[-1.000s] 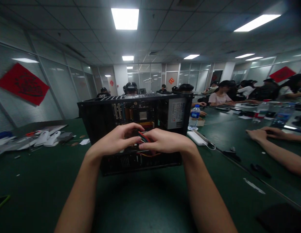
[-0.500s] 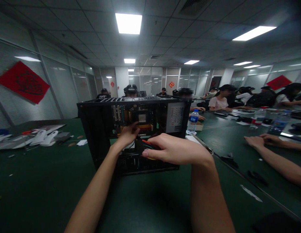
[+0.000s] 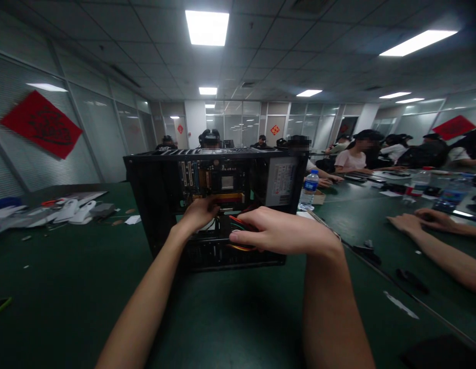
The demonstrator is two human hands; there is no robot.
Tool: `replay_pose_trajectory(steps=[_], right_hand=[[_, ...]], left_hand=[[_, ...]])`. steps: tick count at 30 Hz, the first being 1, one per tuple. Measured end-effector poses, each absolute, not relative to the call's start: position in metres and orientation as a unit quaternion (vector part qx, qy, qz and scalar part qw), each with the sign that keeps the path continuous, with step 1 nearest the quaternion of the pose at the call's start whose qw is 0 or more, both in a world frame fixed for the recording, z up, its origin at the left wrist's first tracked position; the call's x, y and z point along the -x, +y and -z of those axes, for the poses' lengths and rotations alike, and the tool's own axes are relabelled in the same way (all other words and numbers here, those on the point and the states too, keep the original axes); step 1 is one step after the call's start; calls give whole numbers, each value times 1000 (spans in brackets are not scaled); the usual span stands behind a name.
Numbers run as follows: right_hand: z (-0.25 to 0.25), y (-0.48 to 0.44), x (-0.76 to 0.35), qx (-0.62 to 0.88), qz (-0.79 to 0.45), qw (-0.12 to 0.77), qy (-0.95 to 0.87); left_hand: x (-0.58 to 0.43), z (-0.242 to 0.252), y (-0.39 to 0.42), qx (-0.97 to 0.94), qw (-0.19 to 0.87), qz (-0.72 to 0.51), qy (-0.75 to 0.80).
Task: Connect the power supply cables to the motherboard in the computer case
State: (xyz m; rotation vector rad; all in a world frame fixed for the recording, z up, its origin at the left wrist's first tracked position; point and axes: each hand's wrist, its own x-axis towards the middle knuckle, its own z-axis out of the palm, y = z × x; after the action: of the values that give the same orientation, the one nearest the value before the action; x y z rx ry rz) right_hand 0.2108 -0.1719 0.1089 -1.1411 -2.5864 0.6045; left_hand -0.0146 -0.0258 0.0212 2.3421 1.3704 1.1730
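A black computer case [image 3: 145, 205] stands on the table before me with its side open. Inside it are a motherboard [image 3: 238, 174] with a square metallic processor area [image 3: 227, 182], and a power supply [image 3: 281, 179] at the upper right. My right hand [image 3: 274, 230] is closed around a bundle of coloured wires [image 3: 241, 247] in front of the lower part of the case. My left hand [image 3: 199, 214] reaches inside at the motherboard's lower edge, near the orange-yellow slots [image 3: 232, 198]. Its fingers are curled, and whatever they may hold is hidden.
A water bottle [image 3: 310, 188] stands just right of the case. White parts and papers [image 3: 74, 211] lie at the left on the green table [image 3: 68, 287]. Another person's hands [image 3: 410, 225] rest at the right, beyond a cable and small black pieces [image 3: 412, 279].
My left hand's fingers have drawn down slightly from the board and curled in. My right hand stays on the wires. The whole view has shifted a little.
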Motion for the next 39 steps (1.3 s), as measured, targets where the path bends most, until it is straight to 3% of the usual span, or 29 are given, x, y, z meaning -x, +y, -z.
replay_pose_trajectory(steps=[11, 24, 32, 39], right_hand=[[-109, -171, -205, 395, -197, 112, -890], [-108, -170, -196, 398, -186, 98, -893], [-109, -173, -204, 389, -181, 111, -897], [-107, -171, -206, 386, -193, 109, -895]], left_hand=[[-4, -25, -11, -792, 124, -390, 454], [-30, -38, -11, -722, 24, -498, 479], [-28, -33, -13, -720, -50, -428, 545], [-40, -30, -27, -713, -144, -269, 631]])
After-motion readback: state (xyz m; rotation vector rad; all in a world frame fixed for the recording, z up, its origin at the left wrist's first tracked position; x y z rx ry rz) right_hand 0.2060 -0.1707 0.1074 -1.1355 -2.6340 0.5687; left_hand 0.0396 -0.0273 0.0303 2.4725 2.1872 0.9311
